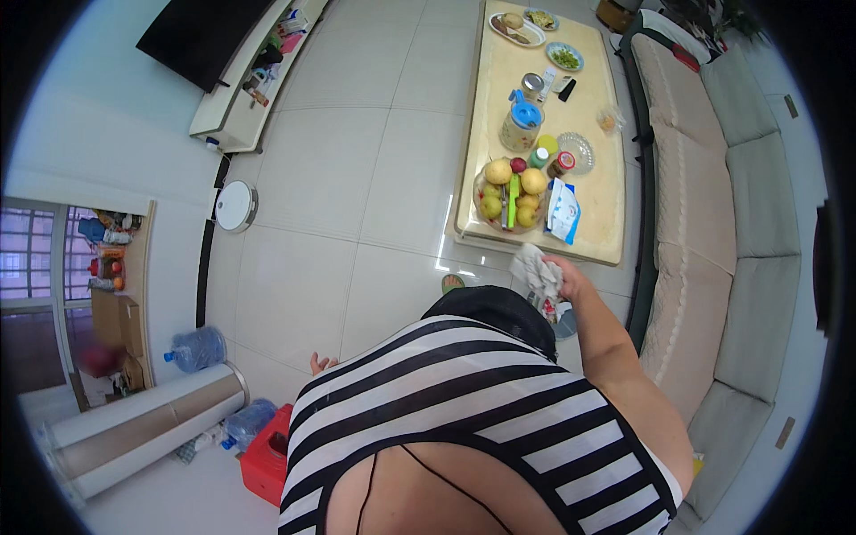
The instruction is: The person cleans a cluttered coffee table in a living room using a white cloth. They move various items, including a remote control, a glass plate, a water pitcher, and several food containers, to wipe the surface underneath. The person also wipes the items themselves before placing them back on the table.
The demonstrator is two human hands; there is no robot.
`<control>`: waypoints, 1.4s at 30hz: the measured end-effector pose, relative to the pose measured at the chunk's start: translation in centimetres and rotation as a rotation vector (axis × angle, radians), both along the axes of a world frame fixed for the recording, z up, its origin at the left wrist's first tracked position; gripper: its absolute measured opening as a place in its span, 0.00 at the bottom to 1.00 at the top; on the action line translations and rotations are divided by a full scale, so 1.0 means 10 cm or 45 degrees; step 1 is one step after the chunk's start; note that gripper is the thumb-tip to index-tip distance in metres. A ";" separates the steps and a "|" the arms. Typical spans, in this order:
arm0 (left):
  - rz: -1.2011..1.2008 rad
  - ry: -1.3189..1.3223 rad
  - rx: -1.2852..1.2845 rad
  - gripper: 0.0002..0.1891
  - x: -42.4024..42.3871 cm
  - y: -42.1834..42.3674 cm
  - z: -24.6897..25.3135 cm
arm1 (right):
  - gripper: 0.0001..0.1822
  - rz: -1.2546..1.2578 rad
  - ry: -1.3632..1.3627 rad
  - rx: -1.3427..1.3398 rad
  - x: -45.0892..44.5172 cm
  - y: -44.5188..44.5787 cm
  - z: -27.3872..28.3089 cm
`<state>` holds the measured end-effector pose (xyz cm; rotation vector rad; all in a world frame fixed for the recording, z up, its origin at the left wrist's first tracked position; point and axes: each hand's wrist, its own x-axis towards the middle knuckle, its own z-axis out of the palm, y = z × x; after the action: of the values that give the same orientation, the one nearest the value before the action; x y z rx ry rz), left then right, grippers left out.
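My right hand [568, 275] grips a crumpled white cloth [537, 271] just off the near edge of the coffee table [588, 244]. Below the cloth, a bin holding some rubbish [550, 309] partly shows beside my leg. At my left side, only the fingertips of my left hand [324, 363] show past my striped top; nothing is seen in them. Near the table's close end stand a glass bowl of fruit with a green-handled tool [513, 200], a blue and white packet [563, 210], a red-lidded jar [562, 164] and a blue-lidded pitcher [521, 126].
Plates of food [565, 57] sit at the table's far end. A long sofa [692, 200] runs along the right. On the left are a robot vacuum [236, 206], a TV cabinet [231, 124], water bottles [197, 349] and a red plastic container [264, 461]. Tiled floor lies between.
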<state>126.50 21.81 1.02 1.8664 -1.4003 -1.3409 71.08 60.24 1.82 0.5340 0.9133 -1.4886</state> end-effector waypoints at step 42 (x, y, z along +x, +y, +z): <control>-2.011 -0.642 0.322 0.31 -8.09 -4.90 -0.16 | 0.26 0.096 1.509 2.216 -2.78 -4.15 -2.01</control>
<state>45.61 -27.20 -0.62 0.9760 -3.4257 -1.6399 43.31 18.71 -18.31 0.7263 3.1052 -0.4156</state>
